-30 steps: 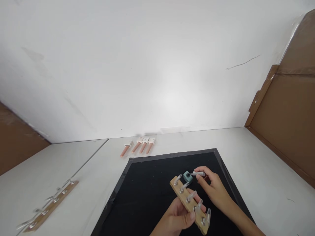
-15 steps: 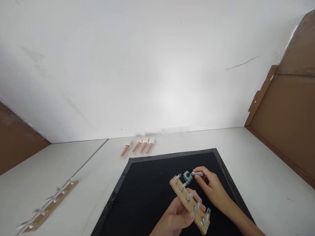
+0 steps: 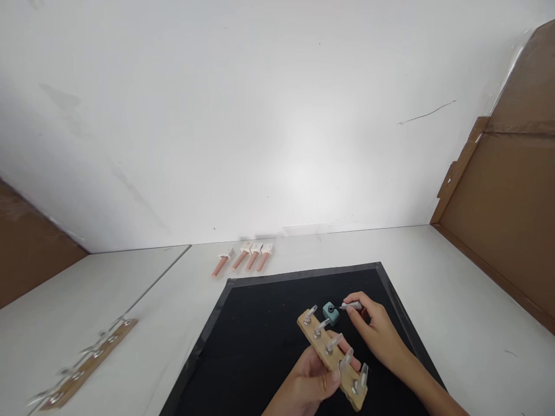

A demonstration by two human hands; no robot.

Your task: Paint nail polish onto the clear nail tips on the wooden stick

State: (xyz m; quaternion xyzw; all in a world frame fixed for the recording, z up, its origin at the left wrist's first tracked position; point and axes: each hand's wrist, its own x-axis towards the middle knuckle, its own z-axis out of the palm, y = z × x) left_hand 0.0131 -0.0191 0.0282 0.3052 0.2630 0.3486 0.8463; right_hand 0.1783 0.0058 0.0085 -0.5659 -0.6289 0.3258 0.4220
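My left hand (image 3: 310, 378) is closed round a narrow wooden nail-tip stand (image 3: 333, 359), held tilted above the black mat. Several clear false nail tips (image 3: 333, 343) stick up from round metal mounts along it. Between thumb and fingers of my right hand (image 3: 375, 329) is the silver cap of a nail polish brush (image 3: 352, 305), its dark bristle end pointing left. Just left of that tip stands an open teal nail polish bottle (image 3: 330, 312) with a dark round mouth. The brush tip looks just outside the bottle mouth. My left fingers behind the stand are partly hidden.
A black mat (image 3: 243, 335) lies on the white table (image 3: 182, 312). Several pink-handled bottles (image 3: 255, 257) lie behind it near the white wall. A second wooden stand with clear tips (image 3: 93, 364) rests at far left. Brown cardboard (image 3: 503, 219) rises at the right.
My right hand has drawn the polish brush slightly right, away from the bottle's mouth. The stand in my left hand has shifted slightly left.
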